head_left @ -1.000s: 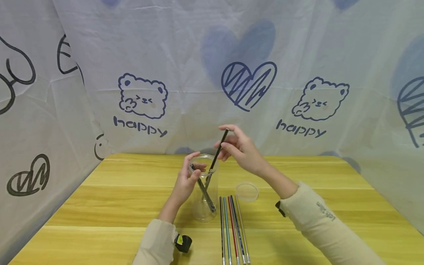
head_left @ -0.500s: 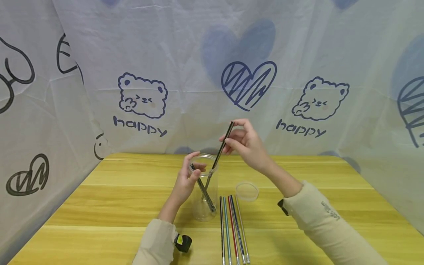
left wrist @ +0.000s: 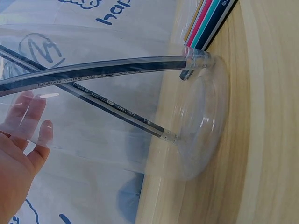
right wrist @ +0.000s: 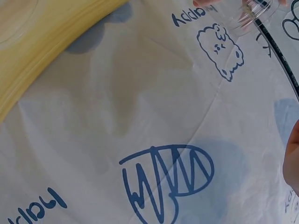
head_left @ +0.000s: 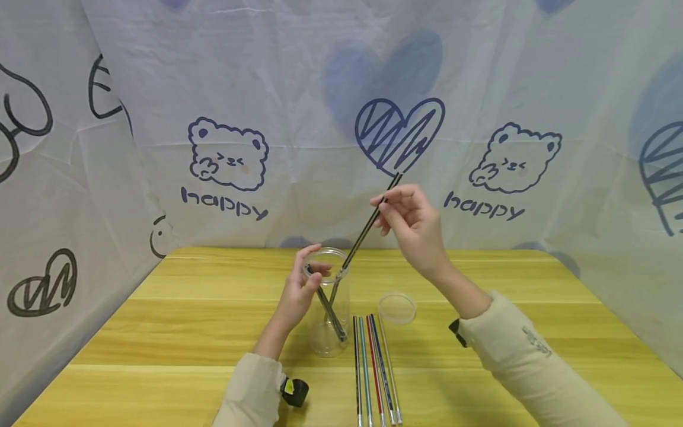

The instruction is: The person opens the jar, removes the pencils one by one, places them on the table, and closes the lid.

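Observation:
A clear plastic jar [head_left: 329, 347] stands upright on the table. My left hand [head_left: 299, 292] holds it near the rim, thumb and fingers curled round its wall. My right hand [head_left: 416, 231] pinches a black pencil [head_left: 361, 240] with pale stripes, which slants up and right out of the jar's mouth. Its lower part is inside the jar. Another dark pencil [head_left: 331, 314] leans the other way inside. In the left wrist view, two dark striped pencils [left wrist: 121, 70] cross behind the clear wall. The right wrist view shows the held pencil [right wrist: 276, 49] running from the jar's mouth.
Several pencils [head_left: 376, 367] in black, teal, red, blue and pale colours lie side by side right of the jar. A clear round lid [head_left: 397, 308] lies behind them on the yellow wood-grain table [head_left: 187, 332]. A printed white cloth [head_left: 315, 178] hangs behind.
My right hand has moved up and right with the black pencil, whose upper end now stands higher and sticks out past the fingers. The left hand and jar have not visibly moved.

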Motion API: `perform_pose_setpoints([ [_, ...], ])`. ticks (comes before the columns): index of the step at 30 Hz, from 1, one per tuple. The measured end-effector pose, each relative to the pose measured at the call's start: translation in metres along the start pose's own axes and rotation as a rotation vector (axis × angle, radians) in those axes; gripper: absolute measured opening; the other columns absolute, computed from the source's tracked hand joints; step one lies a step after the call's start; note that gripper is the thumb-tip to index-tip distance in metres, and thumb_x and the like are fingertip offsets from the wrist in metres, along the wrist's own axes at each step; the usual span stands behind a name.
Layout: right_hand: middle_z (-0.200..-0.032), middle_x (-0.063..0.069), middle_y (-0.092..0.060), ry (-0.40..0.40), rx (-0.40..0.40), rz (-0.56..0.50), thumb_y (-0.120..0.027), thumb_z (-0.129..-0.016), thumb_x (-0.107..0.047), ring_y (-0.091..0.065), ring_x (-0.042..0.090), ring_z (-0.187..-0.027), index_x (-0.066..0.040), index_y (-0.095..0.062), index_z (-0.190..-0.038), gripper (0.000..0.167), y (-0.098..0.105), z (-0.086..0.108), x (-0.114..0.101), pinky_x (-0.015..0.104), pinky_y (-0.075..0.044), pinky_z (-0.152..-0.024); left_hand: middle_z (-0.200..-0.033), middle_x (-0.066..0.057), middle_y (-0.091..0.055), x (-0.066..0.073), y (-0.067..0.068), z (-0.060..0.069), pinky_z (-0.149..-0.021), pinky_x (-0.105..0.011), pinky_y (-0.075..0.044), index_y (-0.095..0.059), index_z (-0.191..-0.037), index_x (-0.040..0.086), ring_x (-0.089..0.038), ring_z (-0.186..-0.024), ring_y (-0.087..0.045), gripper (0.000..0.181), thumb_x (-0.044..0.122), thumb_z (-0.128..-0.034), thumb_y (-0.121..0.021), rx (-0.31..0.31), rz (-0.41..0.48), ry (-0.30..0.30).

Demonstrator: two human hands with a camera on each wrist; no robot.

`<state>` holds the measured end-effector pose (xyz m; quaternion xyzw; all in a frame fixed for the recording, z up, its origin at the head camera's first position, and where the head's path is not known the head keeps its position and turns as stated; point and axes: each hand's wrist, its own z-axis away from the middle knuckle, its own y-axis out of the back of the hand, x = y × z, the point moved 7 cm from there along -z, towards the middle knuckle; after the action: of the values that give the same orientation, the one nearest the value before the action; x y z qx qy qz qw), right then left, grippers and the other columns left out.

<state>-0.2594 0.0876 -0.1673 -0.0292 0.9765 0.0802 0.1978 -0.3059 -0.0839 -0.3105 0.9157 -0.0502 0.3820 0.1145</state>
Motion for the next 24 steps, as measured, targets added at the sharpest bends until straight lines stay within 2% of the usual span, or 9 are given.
perform_pose_setpoints([
  [5, -0.093, 0.027, -0.056, 0.017, 0.023, 0.024, -0.047, -0.081, 0.019, -0.054, 0.014, -0.065, 0.015, -0.043, -0.102, 0.021, 0.0022, -0.0013, -0.0043, 0.021, -0.045, -0.049, -0.103, -0.026, -0.055, 0.0005, 0.0001, 0.0003, -0.083, -0.047, -0.040, -0.027, -0.132, 0.006, -0.046, -0.092, -0.050, 0.074, 0.060, -0.0840, -0.043, 0.000, -0.001, 0.002],
  [11, -0.105, 0.027, -0.053, 0.008, 0.041, 0.093, -0.056, -0.075, 0.020, -0.052, 0.011, -0.073, 0.013, -0.042, -0.116, 0.044, 0.0066, -0.0021, -0.0041, 0.019, -0.045, -0.054, -0.103, -0.026, -0.055, 0.0009, -0.0001, 0.0005, -0.083, -0.048, -0.040, -0.027, -0.132, 0.006, -0.046, -0.093, -0.049, 0.074, 0.060, -0.0839, -0.043, -0.001, 0.002, 0.005],
  [14, -0.111, 0.023, -0.050, -0.003, 0.043, 0.091, -0.058, -0.073, 0.021, -0.054, 0.011, -0.078, 0.011, -0.039, -0.123, 0.054, 0.0085, -0.0020, -0.0032, 0.020, -0.047, -0.059, -0.103, -0.025, -0.055, 0.0004, -0.0001, 0.0005, -0.084, -0.048, -0.040, -0.027, -0.132, 0.006, -0.044, -0.093, -0.050, 0.074, 0.060, -0.0836, -0.043, 0.001, 0.002, 0.008],
  [18, -0.118, 0.014, -0.047, -0.028, 0.010, 0.042, -0.054, -0.075, 0.022, -0.057, 0.011, -0.079, 0.010, -0.032, -0.130, 0.060, 0.0084, -0.0008, -0.0015, 0.024, -0.050, -0.061, -0.103, -0.026, -0.054, -0.0002, -0.0001, 0.0004, -0.084, -0.048, -0.039, -0.027, -0.132, 0.006, -0.044, -0.093, -0.050, 0.075, 0.060, -0.0835, -0.043, 0.000, 0.005, 0.007],
  [24, -0.133, 0.018, -0.039, -0.105, -0.066, 0.071, -0.052, -0.078, 0.021, -0.059, 0.011, -0.078, 0.007, -0.025, -0.136, 0.066, 0.0075, 0.0040, 0.0048, 0.027, -0.051, -0.057, -0.103, -0.026, -0.054, -0.0004, -0.0002, 0.0004, -0.084, -0.049, -0.039, -0.027, -0.132, 0.005, -0.047, -0.093, -0.049, 0.075, 0.060, -0.0833, -0.044, 0.000, 0.011, 0.006],
])
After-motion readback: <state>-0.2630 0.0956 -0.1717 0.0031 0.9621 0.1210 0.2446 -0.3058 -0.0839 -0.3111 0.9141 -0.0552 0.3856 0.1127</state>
